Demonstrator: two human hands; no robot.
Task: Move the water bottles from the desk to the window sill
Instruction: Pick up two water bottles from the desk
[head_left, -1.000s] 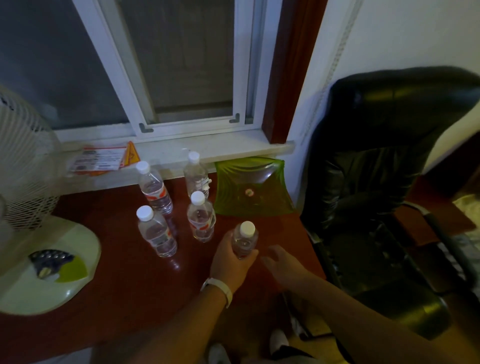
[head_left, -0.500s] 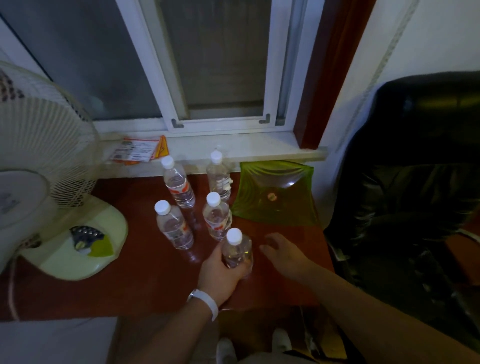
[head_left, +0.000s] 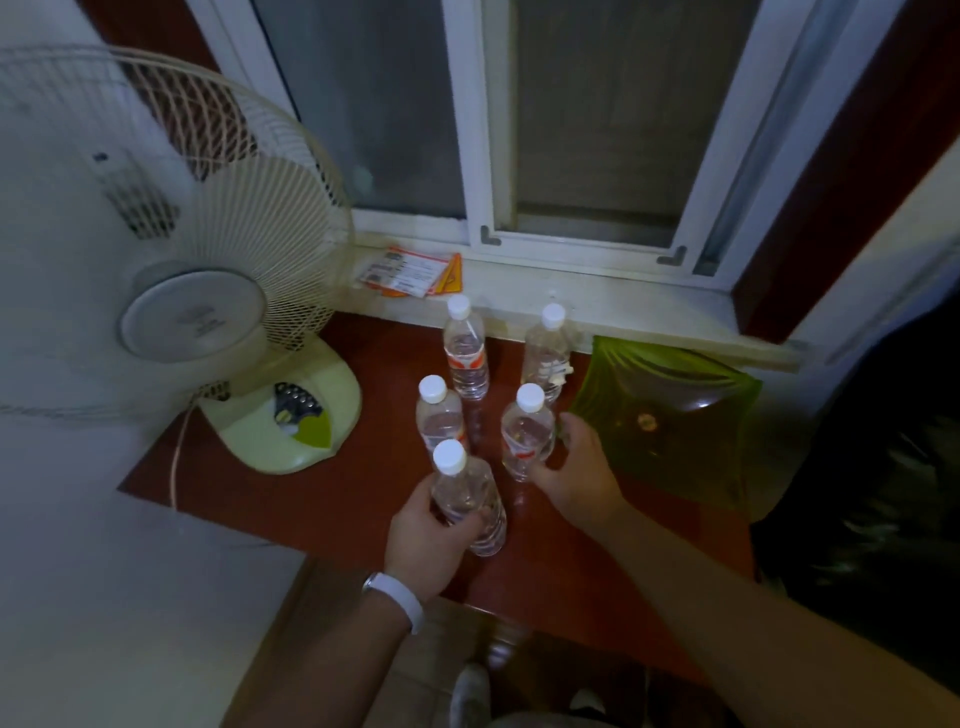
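The left hand's fingers (head_left: 480, 522) and thumb wrap round the lower body of the nearest bottle (head_left: 465, 491), a clear water bottle with a white cap. It leans slightly, and whether its base touches the wood cannot be told. The left hand (head_left: 426, 535) wears a white wristband (head_left: 400, 597) and sits over the middle of the desk (head_left: 337, 493) towards its front edge. The right hand's fingers (head_left: 569, 423) curve round the right side of the front-right bottle (head_left: 527, 436), with the thumb lying against its lower front. How firmly they press is unclear. That bottle stands upright on the desk, and the right hand (head_left: 582, 473) lies just right of it, beside the green dish (head_left: 675, 415). Three more capped bottles stand upright and untouched. The front-left bottle (head_left: 439, 415) is just behind the nearest bottle. The back-left bottle (head_left: 465, 353) and the back-right bottle (head_left: 545, 353) are at the desk's back edge, right below the window sill (head_left: 623, 306). No bottle stands on the sill. It carries only some orange and white leaflets (head_left: 410, 270) towards its left end. The green dish rests at the back right corner of the desk, against the sill. A pale table fan (head_left: 208, 291) fills the desk's left end, and a dark chair (head_left: 883, 467) stands beyond the right edge.
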